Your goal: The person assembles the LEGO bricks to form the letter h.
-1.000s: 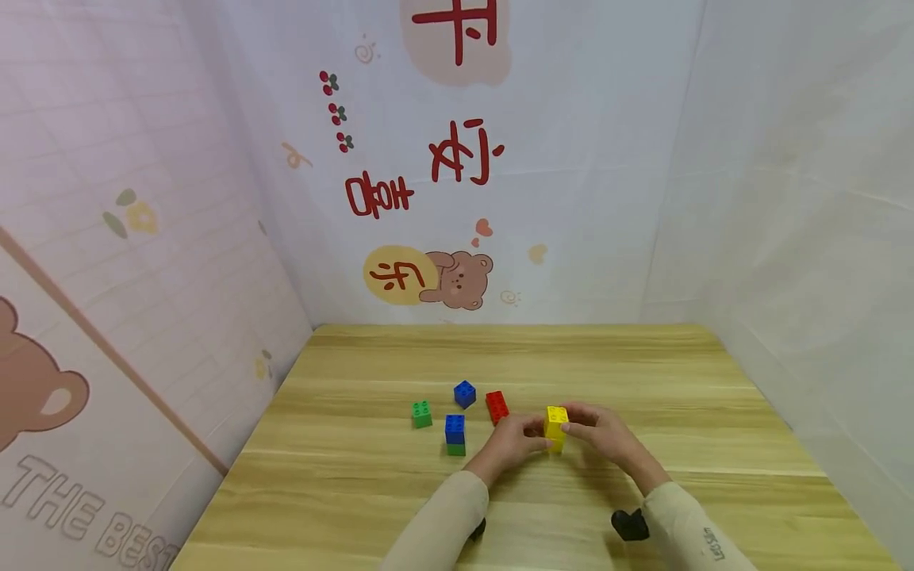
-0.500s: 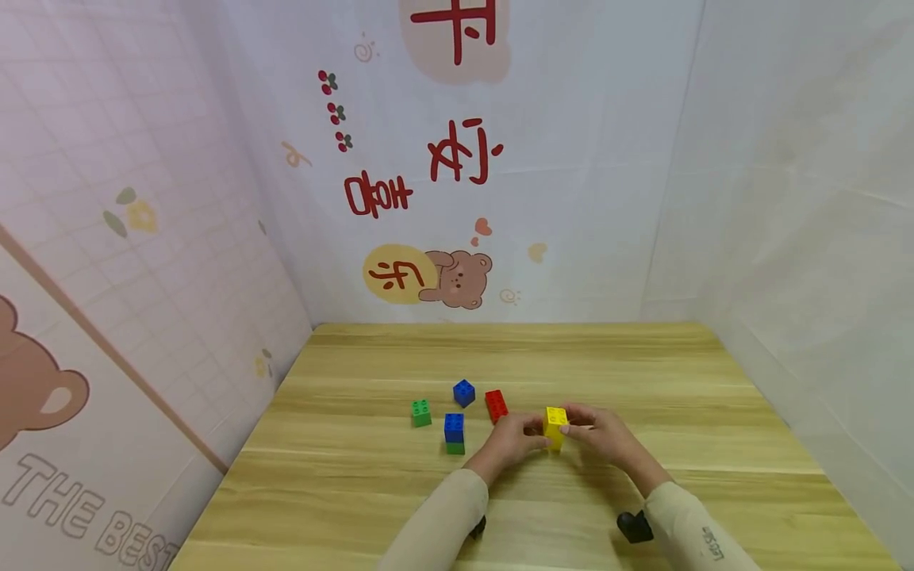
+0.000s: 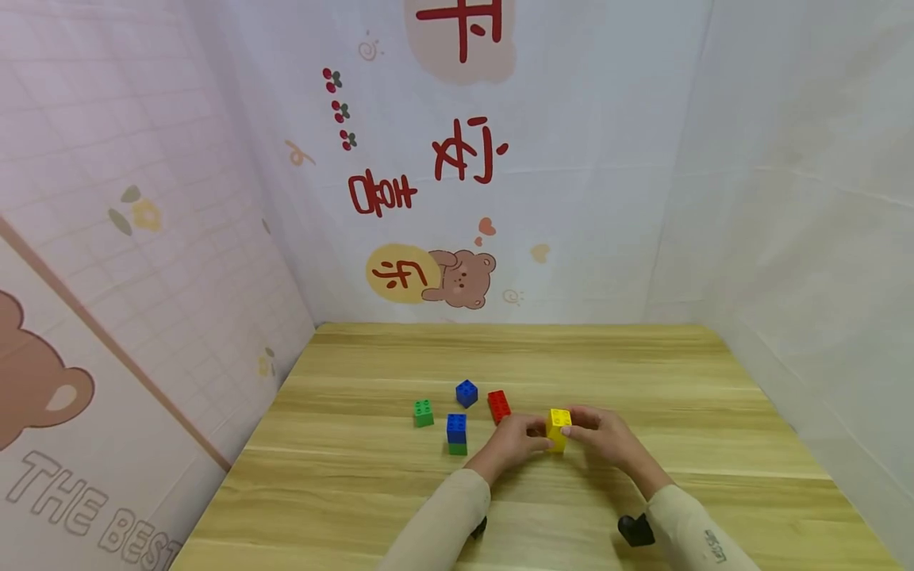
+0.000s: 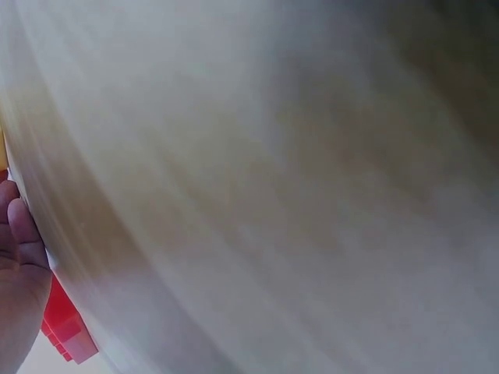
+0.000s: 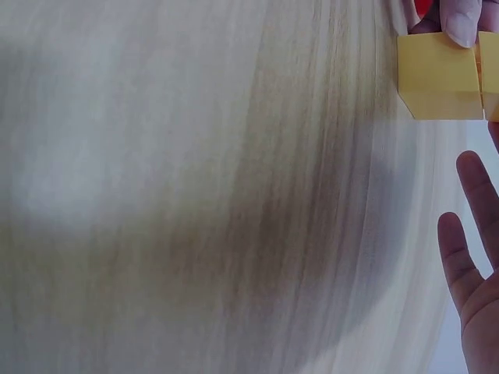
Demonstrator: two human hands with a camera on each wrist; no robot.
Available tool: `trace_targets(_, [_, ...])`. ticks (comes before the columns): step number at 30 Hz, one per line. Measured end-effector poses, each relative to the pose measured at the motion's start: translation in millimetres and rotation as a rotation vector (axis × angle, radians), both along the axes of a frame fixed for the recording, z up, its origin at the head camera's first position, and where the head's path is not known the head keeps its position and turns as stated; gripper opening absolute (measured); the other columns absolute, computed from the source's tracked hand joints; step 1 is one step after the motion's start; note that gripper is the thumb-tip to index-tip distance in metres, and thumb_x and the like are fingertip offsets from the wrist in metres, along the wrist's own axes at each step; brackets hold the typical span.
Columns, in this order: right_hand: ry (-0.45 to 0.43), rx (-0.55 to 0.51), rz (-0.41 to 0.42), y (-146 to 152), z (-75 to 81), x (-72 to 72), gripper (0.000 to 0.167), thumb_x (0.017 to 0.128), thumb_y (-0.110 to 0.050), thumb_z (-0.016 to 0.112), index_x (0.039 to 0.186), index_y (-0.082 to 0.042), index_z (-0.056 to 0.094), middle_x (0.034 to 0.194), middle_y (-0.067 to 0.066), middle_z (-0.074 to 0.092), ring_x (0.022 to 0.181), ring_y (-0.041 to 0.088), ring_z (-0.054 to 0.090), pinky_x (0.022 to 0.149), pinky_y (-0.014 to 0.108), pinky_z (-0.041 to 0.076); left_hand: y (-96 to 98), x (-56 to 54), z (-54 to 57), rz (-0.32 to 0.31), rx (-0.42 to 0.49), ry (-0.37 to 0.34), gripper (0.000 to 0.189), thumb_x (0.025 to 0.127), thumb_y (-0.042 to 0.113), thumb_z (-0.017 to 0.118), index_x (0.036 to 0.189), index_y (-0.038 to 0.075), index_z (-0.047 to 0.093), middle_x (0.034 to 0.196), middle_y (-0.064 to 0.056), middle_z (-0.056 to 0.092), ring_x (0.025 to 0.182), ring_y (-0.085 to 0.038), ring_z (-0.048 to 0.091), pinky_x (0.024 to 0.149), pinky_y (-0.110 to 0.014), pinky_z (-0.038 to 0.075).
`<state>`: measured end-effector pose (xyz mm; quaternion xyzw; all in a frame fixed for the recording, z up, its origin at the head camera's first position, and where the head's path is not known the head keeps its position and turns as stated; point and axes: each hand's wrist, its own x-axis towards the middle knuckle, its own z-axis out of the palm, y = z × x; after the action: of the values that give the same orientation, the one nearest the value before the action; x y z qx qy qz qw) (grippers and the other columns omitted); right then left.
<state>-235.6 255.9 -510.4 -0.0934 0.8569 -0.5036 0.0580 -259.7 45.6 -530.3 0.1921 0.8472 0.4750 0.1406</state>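
Two yellow bricks, one on top of the other, stand between my hands in the head view. My left hand [image 3: 514,440] pinches the lower yellow brick [image 5: 438,78] from the left, with its thumb [image 5: 461,29] against that brick's side in the right wrist view. From the right, my right hand [image 3: 603,434] pinches the upper yellow brick [image 3: 560,419], its thumb on the near side. A thin seam shows between the two bricks in the right wrist view. In the left wrist view only part of the left hand appears at the left edge.
A red brick [image 3: 499,406] lies just beyond my left hand. To its left are a blue brick [image 3: 466,393], a green brick [image 3: 424,412] and a blue brick [image 3: 456,427] stacked on a green one [image 3: 458,449]. Cloth walls [image 3: 571,198] border the wooden table [image 3: 343,492].
The head view has shifted slightly. Both hands keep their grip on the yellow bricks, which stay nearly in place.
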Motion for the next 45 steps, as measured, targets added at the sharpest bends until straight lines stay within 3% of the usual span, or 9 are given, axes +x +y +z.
trace_targets(6, [0.023, 0.047, 0.001, -0.8, 1.8, -2.7, 0.051, 0.094, -0.031, 0.069, 0.132, 0.001, 0.061, 0.128, 0.017, 0.063, 0.117, 0.035, 0.060, 0.096, 0.049, 0.049, -0.2, -0.4, 1.8, 0.010, -0.001, 0.014, 0.023, 0.088, 0.018, 0.076, 0.111, 0.018, 0.075, 0.097, 0.012, 0.069, 0.086, -0.004, 0.059, 0.085, -0.025, 0.051])
trace_targets(12, [0.096, 0.106, 0.042, -2.4, 4.2, -5.8, 0.049, 0.094, -0.030, 0.070, 0.130, 0.003, 0.062, 0.121, 0.018, 0.067, 0.113, 0.036, 0.061, 0.093, 0.051, 0.050, -1.6, -0.6, 2.4, 0.017, 0.000, 0.019, 0.023, 0.086, 0.017, 0.079, 0.109, 0.019, 0.076, 0.090, 0.014, 0.066, 0.079, -0.006, 0.055, 0.077, -0.023, 0.049])
trace_targets(19, [0.108, 0.085, 0.043, -4.1, 3.8, -6.8, 0.048, 0.093, -0.025, 0.071, 0.130, 0.005, 0.062, 0.123, 0.019, 0.066, 0.115, 0.036, 0.061, 0.094, 0.050, 0.050, -2.8, -2.6, 2.9, 0.018, 0.001, 0.043, 0.020, 0.085, 0.017, 0.080, 0.106, 0.017, 0.076, 0.087, 0.013, 0.066, 0.077, -0.006, 0.055, 0.075, -0.022, 0.048])
trace_targets(29, [0.143, 0.161, 0.030, -2.5, 3.8, 0.9, 0.048, 0.091, -0.028, 0.073, 0.127, 0.003, 0.064, 0.118, 0.016, 0.069, 0.108, 0.034, 0.064, 0.090, 0.051, 0.051, 2.1, 4.9, 10.8, 0.018, -0.059, 0.023, 0.017, 0.085, 0.015, 0.080, 0.100, 0.015, 0.073, 0.088, 0.007, 0.063, 0.077, -0.007, 0.053, 0.075, -0.022, 0.048])
trace_targets(37, [0.158, 0.178, 0.000, -4.1, 4.1, 4.6, 0.045, 0.091, -0.029, 0.074, 0.124, 0.000, 0.066, 0.118, 0.016, 0.069, 0.108, 0.037, 0.064, 0.089, 0.053, 0.051, 3.1, 9.0, 15.6, 0.061, -0.059, -0.032, 0.049, 0.085, 0.020, 0.081, 0.130, 0.015, 0.064, 0.110, 0.001, 0.067, 0.095, -0.012, 0.062, 0.086, -0.031, 0.053])
trace_targets(41, [0.148, 0.207, 0.011, -4.3, -0.8, 7.0, 0.045, 0.091, -0.025, 0.074, 0.128, 0.000, 0.064, 0.119, 0.017, 0.068, 0.107, 0.037, 0.064, 0.088, 0.053, 0.052, 0.4, 12.1, 27.8, 0.067, -0.083, -0.014, 0.054, 0.084, 0.026, 0.081, 0.134, 0.015, 0.061, 0.123, -0.004, 0.065, 0.111, -0.021, 0.061, 0.092, -0.038, 0.052])
trace_targets(45, [0.127, 0.227, 0.004, -3.2, -4.0, 9.1, 0.055, 0.090, -0.028, 0.075, 0.134, 0.001, 0.059, 0.120, 0.019, 0.067, 0.111, 0.040, 0.062, 0.090, 0.056, 0.050, -1.4, 10.9, 44.6, 0.047, -0.108, 0.030, 0.056, 0.085, 0.031, 0.080, 0.136, 0.017, 0.060, 0.130, -0.005, 0.063, 0.119, -0.021, 0.058, 0.096, -0.038, 0.050])
